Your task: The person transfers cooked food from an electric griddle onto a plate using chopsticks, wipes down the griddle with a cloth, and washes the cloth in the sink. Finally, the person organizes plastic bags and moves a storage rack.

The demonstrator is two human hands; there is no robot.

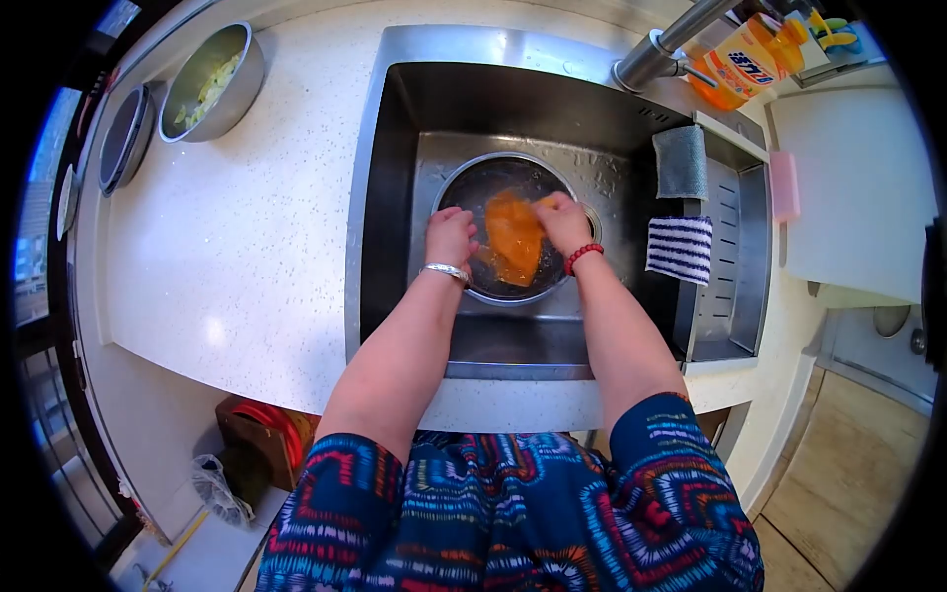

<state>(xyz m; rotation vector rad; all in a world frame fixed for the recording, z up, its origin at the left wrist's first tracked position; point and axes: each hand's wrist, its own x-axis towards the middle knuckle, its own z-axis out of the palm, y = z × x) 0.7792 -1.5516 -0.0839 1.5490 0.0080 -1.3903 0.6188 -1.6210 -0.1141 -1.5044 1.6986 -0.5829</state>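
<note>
A round metal basin (473,294) holding water stands in the sink. In it lies a flat, bright orange piece (515,237), partly blurred, whose material I cannot make out. My right hand (564,225), with a red bead bracelet on the wrist, pinches the piece's upper right edge. At the basin's left rim is my left hand (451,237), a silver bangle on its wrist. Its fingers are loosely bent and apart over the water, beside the orange piece, with nothing visible in them.
The steel sink (493,44) surrounds the basin, with a faucet (651,61) at its back right. A grey cloth (681,163) and a striped cloth (679,249) hang on the right divider. An orange detergent bottle (745,64) stands behind. A bowl (242,84) with pale green pieces sits back left.
</note>
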